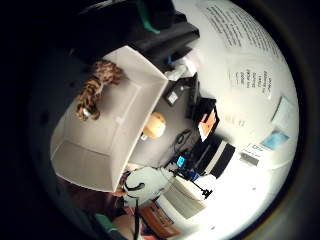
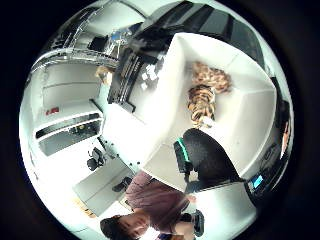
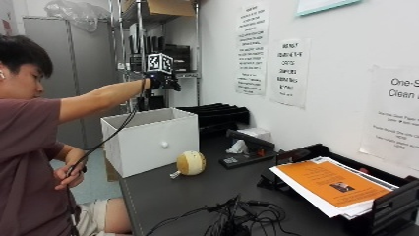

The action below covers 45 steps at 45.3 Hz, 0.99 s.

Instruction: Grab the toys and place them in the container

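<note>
Toys were split: a spotted toy [image 2: 207, 95] lay in the white container [image 3: 150, 140] at middle left, the round yellow toy [image 3: 191, 162] sat beside it on the surface [image 3: 196, 196], and the gloved right hand [image 3: 160, 78] hung above the box, so I cannot tell its fingers.

The person's right arm is stretched out and raised, in the upper middle-left of the outside view. The gloved right hand [image 3: 161, 79] holds nothing; fingers hang relaxed.
</note>
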{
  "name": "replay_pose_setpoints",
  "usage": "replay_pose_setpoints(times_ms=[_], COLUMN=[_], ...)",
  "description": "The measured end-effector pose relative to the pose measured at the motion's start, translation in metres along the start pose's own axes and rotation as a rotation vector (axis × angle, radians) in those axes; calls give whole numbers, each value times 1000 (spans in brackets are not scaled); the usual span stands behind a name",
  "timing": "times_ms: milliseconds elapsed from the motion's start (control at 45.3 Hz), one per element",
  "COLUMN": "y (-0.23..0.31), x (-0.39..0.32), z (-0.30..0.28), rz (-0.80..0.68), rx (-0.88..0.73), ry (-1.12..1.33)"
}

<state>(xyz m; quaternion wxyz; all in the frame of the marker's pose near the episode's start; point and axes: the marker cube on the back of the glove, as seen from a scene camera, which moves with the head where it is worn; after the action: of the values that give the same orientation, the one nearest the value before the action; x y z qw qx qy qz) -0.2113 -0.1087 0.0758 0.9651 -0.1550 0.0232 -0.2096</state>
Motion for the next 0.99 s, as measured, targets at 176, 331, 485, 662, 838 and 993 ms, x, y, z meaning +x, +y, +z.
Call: replay_pose_setpoints(times_ms=[176,331,485,662,838,993], y=[26,51,102,133,98,52], x=[39,85,158,213,221,204], z=[-23,-33,-21,19,122,256], rz=[113,204,315,363,329,300], rx=[66,-15,-16,-5,-27,-194], ry=[-38,68,51,-26,-152,-188])
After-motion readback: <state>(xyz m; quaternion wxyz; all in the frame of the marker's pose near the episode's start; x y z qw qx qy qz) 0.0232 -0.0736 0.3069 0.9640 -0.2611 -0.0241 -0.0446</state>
